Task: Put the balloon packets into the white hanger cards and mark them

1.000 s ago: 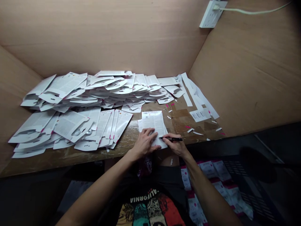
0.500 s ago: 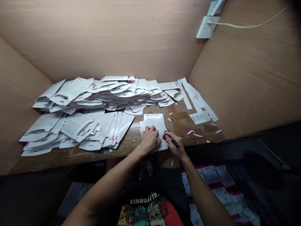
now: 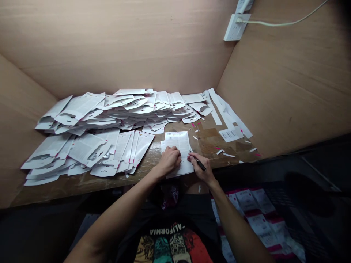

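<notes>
Right hand (image 3: 202,167) grips 1 black pen (image 3: 201,165) by the right side of the printed paper (image 3: 177,140); tip contact unclear. Left hand (image 3: 170,160) rests on that paper, fingers curled; can't tell if it pinches anything. Paper lies at table (image 3: 210,136) front edge, right of white packets (image 3: 144,146).

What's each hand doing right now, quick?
Left hand: curled, resting on the white card; I can't tell whether it grips anything.
Right hand: closed, holding a black pen.
</notes>
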`<action>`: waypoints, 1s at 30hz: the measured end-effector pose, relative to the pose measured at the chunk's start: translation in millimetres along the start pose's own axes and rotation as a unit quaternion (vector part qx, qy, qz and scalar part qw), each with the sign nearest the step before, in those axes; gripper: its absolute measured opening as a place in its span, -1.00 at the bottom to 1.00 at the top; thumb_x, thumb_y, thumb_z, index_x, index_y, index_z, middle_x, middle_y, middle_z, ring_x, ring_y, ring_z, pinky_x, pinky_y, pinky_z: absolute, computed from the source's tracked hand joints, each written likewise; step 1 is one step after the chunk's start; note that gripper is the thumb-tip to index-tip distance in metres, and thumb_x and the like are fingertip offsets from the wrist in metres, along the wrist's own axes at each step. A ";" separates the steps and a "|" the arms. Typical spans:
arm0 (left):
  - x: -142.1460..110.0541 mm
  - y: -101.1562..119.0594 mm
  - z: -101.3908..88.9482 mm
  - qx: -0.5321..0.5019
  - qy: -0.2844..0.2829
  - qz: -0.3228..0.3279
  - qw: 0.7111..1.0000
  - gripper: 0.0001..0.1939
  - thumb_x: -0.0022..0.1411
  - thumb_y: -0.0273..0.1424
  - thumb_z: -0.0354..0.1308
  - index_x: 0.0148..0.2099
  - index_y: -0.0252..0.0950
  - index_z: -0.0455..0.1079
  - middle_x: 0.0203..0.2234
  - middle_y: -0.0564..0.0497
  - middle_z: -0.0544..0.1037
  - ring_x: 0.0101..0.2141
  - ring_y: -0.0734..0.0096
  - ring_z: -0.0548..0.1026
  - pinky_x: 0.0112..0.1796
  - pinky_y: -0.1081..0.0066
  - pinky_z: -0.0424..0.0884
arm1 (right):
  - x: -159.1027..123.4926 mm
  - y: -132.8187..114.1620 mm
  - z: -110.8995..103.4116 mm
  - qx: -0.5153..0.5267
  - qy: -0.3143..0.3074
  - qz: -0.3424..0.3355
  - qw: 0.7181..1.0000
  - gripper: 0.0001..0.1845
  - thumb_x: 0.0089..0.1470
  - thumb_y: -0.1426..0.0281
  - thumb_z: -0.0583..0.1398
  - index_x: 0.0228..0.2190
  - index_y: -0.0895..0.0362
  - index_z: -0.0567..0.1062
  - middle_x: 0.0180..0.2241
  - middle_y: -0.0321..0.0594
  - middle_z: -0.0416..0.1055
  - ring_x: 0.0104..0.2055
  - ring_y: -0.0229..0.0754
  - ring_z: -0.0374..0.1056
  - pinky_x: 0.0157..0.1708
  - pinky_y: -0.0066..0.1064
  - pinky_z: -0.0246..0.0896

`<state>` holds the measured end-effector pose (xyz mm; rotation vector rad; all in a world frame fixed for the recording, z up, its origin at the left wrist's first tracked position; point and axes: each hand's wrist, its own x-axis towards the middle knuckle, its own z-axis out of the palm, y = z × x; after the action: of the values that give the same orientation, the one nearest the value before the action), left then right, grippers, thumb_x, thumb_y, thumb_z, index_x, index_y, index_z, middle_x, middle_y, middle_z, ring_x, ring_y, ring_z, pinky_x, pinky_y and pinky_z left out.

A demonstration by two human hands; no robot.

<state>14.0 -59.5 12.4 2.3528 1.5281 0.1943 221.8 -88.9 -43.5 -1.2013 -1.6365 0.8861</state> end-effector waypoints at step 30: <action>-80.6 -33.2 13.5 0.016 0.034 0.128 0.991 -0.27 0.29 0.01 0.32 0.36 -0.26 0.33 0.37 -0.24 0.35 0.43 -0.06 0.17 0.39 -0.04 0.12 | -18.6 -9.2 -26.1 -0.251 -0.199 -0.198 0.927 -0.35 0.17 0.20 0.40 0.25 -0.02 0.45 0.26 -0.02 0.44 0.29 0.25 0.28 0.22 0.12 0.22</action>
<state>-44.2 -123.0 -6.5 2.5888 1.2612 0.3165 245.7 -108.2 -30.7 -0.9883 -2.4379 0.4787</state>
